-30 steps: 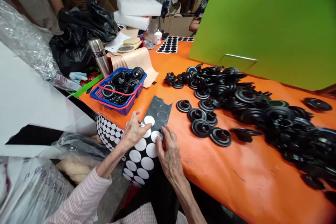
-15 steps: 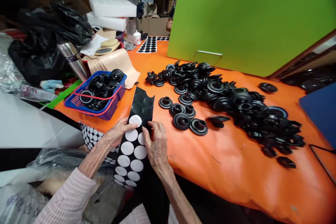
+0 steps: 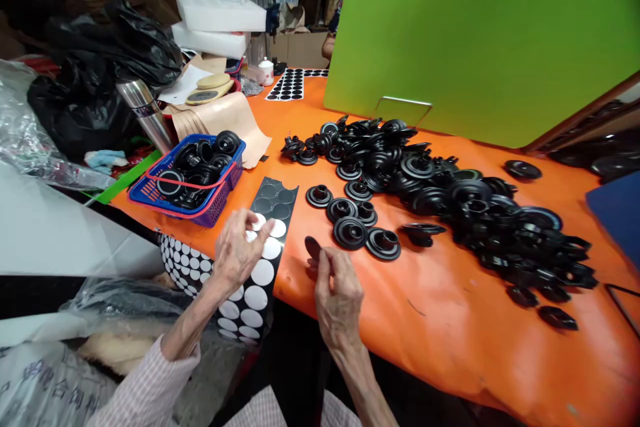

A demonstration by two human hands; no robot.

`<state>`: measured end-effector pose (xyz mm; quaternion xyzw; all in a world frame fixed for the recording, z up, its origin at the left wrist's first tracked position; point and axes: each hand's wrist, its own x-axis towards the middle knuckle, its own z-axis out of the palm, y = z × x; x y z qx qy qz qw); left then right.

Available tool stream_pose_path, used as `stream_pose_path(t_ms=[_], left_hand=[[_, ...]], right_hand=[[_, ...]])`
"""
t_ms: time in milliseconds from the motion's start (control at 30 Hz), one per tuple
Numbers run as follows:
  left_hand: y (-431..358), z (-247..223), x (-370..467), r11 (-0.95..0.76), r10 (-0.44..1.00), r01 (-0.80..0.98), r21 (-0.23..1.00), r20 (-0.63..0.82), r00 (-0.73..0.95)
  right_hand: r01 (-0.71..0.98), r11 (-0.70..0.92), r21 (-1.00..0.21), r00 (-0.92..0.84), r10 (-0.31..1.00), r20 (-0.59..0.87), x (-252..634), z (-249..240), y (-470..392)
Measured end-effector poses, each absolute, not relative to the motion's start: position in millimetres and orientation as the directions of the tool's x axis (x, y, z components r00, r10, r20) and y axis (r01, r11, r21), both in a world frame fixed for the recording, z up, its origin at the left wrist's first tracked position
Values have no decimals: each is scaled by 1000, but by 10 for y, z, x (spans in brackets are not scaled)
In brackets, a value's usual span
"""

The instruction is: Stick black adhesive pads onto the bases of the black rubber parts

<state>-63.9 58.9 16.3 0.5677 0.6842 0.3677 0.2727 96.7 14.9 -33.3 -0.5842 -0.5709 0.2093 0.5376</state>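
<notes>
A long black sticker sheet with rows of white circles hangs over the table's front edge. My left hand hovers at its upper part, thumb and fingers apart, holding nothing. Between the thumb and index finger of my right hand is a thin black disc, raised just above the orange table. Several round black parts with central stems, one of them a ribbed black part, lie just beyond my right hand.
A blue basket of black parts sits left of the sheet. The orange table bears a large pile of black parts. A green board stands behind, and a steel flask leans at the left.
My right hand has moved right, away from the sheet, with a black disc now in its fingers. My left hand has lifted slightly and its fingers have spread. The view has shifted slightly.
</notes>
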Motion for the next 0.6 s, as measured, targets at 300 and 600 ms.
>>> stream_pose_path(t_ms=[300,600], left_hand=[[480,305,-145,232,906,281,931,-312,285],[883,100,608,-340,931,673,657,134,340]], right_hand=[[5,-30,-1000,333,943,-26,1141,-221,-104],[-14,-56,-998,456,888,-57,1873,-64,-241]])
